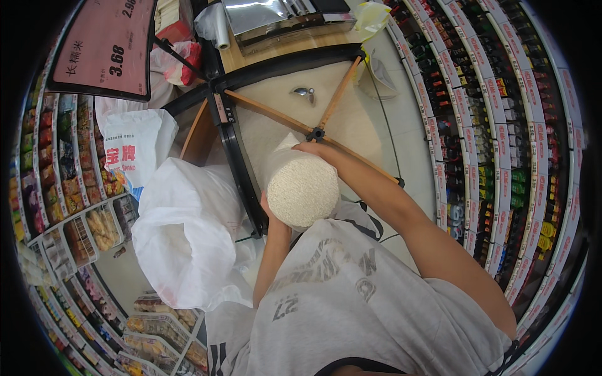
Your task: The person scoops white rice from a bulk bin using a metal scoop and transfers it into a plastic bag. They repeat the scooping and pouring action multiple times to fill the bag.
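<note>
A whitish round container or bag of rice [303, 192], its broad face covered in pale grains, is held close against my body. My right hand [309, 149] grips its far edge, beside the black hub of the crossed bars. My left hand [266, 206] supports its left side, with most of the fingers hidden behind it. In front lies a black-framed bin [291, 63] of loose pale rice [268, 122]. A shiny metal scoop [304, 94] rests in that rice. Orange-brown bars [268, 110] cross over the bin and meet at the hub.
An opened white sack [188, 235] stands at my left, with a printed sack [138, 145] behind it. A price sign [103, 47] hangs at upper left. Bottle shelves [479, 131] line the right; packaged snacks [70, 174] fill the left. Plastic roll [221, 28] lies beyond the bin.
</note>
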`<state>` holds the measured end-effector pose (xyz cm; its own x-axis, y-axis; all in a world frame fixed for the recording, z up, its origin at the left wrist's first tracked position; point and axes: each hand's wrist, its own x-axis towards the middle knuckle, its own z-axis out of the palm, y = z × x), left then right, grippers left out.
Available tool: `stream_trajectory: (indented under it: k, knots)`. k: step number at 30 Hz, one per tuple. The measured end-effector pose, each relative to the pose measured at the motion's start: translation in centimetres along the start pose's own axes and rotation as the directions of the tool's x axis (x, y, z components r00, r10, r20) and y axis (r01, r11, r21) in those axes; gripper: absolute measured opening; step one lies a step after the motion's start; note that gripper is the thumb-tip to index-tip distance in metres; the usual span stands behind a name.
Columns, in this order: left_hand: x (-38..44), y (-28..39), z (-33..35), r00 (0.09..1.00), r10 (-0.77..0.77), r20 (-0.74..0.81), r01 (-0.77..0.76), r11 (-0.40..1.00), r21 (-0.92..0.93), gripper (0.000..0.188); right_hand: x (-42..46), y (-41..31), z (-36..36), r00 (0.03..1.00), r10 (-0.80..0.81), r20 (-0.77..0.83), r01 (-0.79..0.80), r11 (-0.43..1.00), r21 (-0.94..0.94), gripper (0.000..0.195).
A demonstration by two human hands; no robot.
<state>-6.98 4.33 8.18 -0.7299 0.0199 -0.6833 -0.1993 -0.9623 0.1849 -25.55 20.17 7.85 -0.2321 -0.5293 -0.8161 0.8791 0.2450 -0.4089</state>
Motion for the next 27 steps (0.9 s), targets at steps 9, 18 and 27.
stream_trajectory:
  k: [9, 18, 27]
  knots:
    - [-2.3, -3.2, 2.0, 0.995, -0.095, -0.017, 0.096, 0.984, 0.151, 0.057, -5.5, 4.8, -2.2, 0.999, -0.033, -0.020, 0.036, 0.987, 0.154, 0.053]
    - [-3.5, -5.8, 4.4, 0.982, -0.180, -0.050, 0.186, 0.965, 0.186, 0.053, -8.3, 10.1, -3.9, 0.998, 0.009, -0.070, 0.015, 0.942, 0.335, 0.052]
    - [-3.2, -7.2, 3.5, 0.957, -0.229, -0.178, 0.259, 0.952, 0.166, 0.057, -8.0, 13.5, -4.8, 0.993, 0.082, -0.090, -0.034, 0.897, 0.441, 0.050]
